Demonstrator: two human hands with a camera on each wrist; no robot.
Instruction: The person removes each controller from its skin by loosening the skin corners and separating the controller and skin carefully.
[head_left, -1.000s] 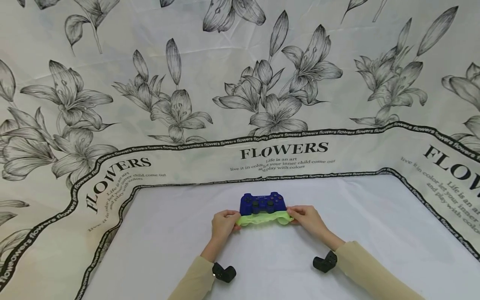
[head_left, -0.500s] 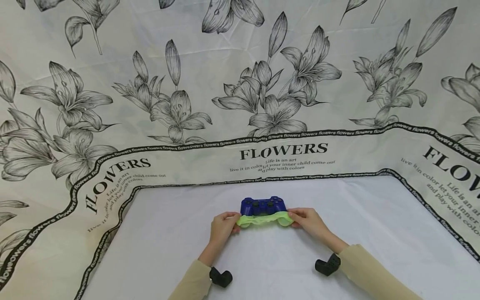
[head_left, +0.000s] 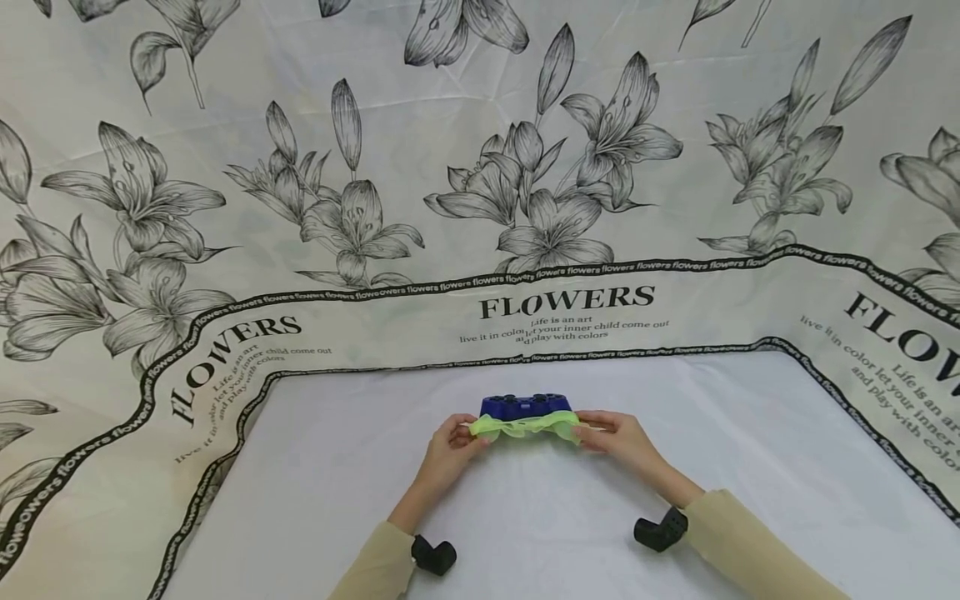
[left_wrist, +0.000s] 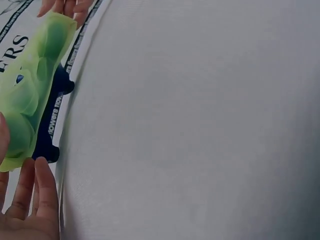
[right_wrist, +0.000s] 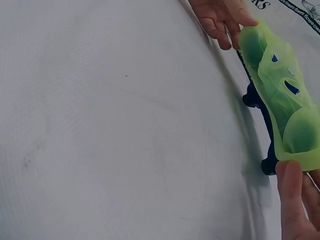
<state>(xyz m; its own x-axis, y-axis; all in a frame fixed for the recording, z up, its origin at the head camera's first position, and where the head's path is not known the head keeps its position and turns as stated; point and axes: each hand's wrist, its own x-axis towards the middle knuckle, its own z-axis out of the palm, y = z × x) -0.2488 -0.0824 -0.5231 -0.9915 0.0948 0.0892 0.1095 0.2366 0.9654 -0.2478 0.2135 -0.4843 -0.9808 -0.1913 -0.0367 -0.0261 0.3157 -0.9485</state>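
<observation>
A blue game controller (head_left: pixel 525 407) is held between both hands near the back of the table, its button face seen at a low slant. A translucent lime-green silicone cover (head_left: pixel 525 427) wraps its grips on the near side. My left hand (head_left: pixel 450 450) pinches the left end of the cover between thumb and fingers. At the other end, the right hand (head_left: pixel 618 442) grips the cover in the same way. In the right wrist view, the cover (right_wrist: pixel 262 75) is stretched and rumpled over the rounded grips, with blue showing through small openings. Blue shoulder parts stick out beyond it.
A white cloth (head_left: pixel 337 483) covers the table. Behind and beside it hangs a fabric backdrop (head_left: pixel 390 333) with lily drawings and "FLOWERS" lettering. Black wrist cameras (head_left: pixel 660 530) sit at both sleeve cuffs.
The controller has tipped, so its button face is far more foreshortened and the green cover faces nearer. The left-hand fingers have shifted around their end; both wrists have turned slightly outward.
</observation>
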